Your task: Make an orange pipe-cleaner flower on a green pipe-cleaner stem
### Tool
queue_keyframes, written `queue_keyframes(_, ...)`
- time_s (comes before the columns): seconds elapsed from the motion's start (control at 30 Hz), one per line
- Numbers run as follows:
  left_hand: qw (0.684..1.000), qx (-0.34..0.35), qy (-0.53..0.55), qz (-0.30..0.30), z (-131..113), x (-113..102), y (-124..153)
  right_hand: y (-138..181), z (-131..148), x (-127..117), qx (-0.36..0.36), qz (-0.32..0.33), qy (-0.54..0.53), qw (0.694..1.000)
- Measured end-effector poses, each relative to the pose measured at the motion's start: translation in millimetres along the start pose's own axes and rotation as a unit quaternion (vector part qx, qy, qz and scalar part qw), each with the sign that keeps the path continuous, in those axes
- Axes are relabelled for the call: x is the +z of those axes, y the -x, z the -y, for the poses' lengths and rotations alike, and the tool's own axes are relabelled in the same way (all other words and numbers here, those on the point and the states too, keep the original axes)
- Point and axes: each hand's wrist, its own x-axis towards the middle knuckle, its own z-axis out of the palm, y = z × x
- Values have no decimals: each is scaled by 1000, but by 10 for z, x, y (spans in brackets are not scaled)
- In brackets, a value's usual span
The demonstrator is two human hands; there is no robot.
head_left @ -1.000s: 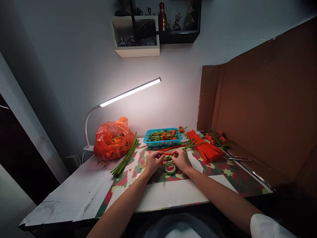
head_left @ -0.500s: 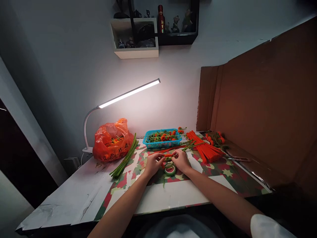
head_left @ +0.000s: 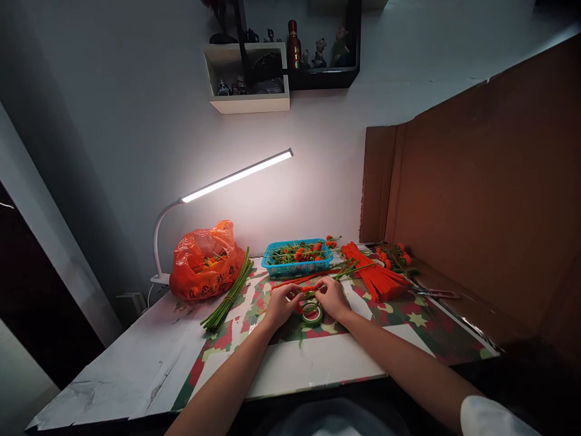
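Observation:
My left hand (head_left: 280, 304) and my right hand (head_left: 332, 297) meet over the patterned mat (head_left: 408, 321) in the middle of the table. Between their fingertips they pinch a short orange fuzzy stem (head_left: 307, 289) with a green stalk. A roll of green tape (head_left: 311, 313) lies on the mat just below the two hands, touching neither that I can tell. A long orange stem (head_left: 295, 280) lies on the mat right behind my fingers.
A blue basket (head_left: 297, 266) of orange and green pieces stands behind the hands. A bundle of orange stems (head_left: 374, 275) lies right, green stalks (head_left: 229, 292) and an orange plastic bag (head_left: 206, 261) left. A desk lamp (head_left: 236, 177) arches overhead. Cardboard (head_left: 476, 200) walls the right side; scissors (head_left: 436, 293) lie there.
Both hands stay together on the orange stem with only small finger movements. The view has tilted slightly, so everything sits a little lower in the picture.

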Motion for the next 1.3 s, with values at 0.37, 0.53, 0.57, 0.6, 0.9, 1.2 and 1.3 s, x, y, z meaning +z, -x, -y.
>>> queue_keyframes(0.37,1000,3,-9,5,1,-7,0,-1,-5,-2,-14,-2,0,1000)
queue_keyframes(0.53,1000,4,-2,8,5,-7,1,0,5,-8,-12,1,-4,1000)
queue_keyframes(0.57,1000,4,-2,8,9,-5,0,-1,3,-5,-11,1,-5,1000)
queue_keyframes(0.6,1000,5,-3,7,15,-3,-1,-3,-1,-1,-10,2,-5,1000)
queue_keyframes(0.9,1000,10,-12,7,24,-1,0,-2,-8,0,-15,1,-10,1000)
queue_keyframes(1.2,1000,12,-16,8,0,-11,8,-8,0,-7,-8,15,-16,1000)
queue_keyframes(1.3,1000,12,-12,16,-5,-11,11,-11,-4,-7,-11,24,-16,1000)
